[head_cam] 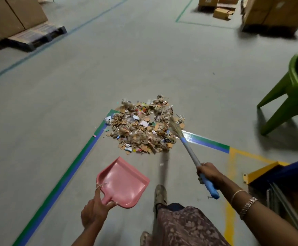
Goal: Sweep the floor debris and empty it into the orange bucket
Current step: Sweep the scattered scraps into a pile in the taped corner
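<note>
Ahead, on a grey floor (144,59), lies a heap of debris (142,126): torn cardboard bits, paper scraps, fluff and small coloured pieces. It sits over the corner of a green and blue tape (84,153) line, which runs back toward the viewer on the left and away to the right.

At lower left, the left hand (95,210) grips the short handle of a pink dustpan (125,181), with fingers and thumb curled round it. The pan's wide mouth faces the heap, and bare floor shows between them. Whether the pan touches the floor cannot be told.

At lower right, the right hand (207,172) is closed round the shaft of a broom (191,153), just above its blue grip. The broom slants forward and left, and its straw bristles touch the right edge of the heap. Bracelets (248,204) circle that wrist.

Between the arms are a patterned skirt (185,228) and one worn shoe (160,192) stepping forward. A yellow line (231,183) is painted on the floor to the right.

A green plastic chair (293,89) stands at the right edge, well apart from the heap. Cardboard boxes (15,15) rest on a dark pallet (36,36) at far left. More cartons (272,13) stand at far right.
</note>
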Demonstrator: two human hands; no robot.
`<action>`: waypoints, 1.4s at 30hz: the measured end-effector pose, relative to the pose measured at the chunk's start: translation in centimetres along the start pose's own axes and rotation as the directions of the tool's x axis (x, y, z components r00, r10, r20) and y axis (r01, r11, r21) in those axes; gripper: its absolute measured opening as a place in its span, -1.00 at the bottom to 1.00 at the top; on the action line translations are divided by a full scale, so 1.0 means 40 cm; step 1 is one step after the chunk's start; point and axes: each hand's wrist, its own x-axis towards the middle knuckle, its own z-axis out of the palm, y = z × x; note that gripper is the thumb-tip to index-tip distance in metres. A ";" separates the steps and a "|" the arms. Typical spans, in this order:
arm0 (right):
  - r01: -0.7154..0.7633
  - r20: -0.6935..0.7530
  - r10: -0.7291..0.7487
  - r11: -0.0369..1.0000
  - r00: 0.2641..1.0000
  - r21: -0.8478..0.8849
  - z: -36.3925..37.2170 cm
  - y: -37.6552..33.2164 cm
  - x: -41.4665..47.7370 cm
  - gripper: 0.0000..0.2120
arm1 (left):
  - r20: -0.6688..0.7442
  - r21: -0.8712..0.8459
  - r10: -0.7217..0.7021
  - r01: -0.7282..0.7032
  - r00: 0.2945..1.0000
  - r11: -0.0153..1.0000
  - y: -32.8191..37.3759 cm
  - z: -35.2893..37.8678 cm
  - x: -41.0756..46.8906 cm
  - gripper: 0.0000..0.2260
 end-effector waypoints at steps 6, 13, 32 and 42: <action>-0.231 -0.019 0.237 0.958 0.971 0.172 0.125 0.057 0.086 -0.73 | 0.041 0.055 0.034 -0.036 0.999 0.998 0.032 -0.013 0.114 -0.04; -0.354 0.121 0.341 0.930 0.932 0.102 0.338 0.036 0.200 -0.76 | 0.093 0.172 0.065 -0.080 0.994 0.982 0.093 -0.097 0.285 0.02; -0.159 0.055 0.156 0.986 0.986 0.057 0.265 -0.298 0.316 -0.83 | 0.060 0.222 0.222 -0.230 0.973 0.947 0.209 -0.262 0.638 0.04; -0.142 -0.225 0.127 0.989 0.966 -0.050 0.244 -0.378 0.271 -0.50 | 0.161 0.263 0.321 -0.354 0.933 0.897 0.270 -0.337 0.887 0.01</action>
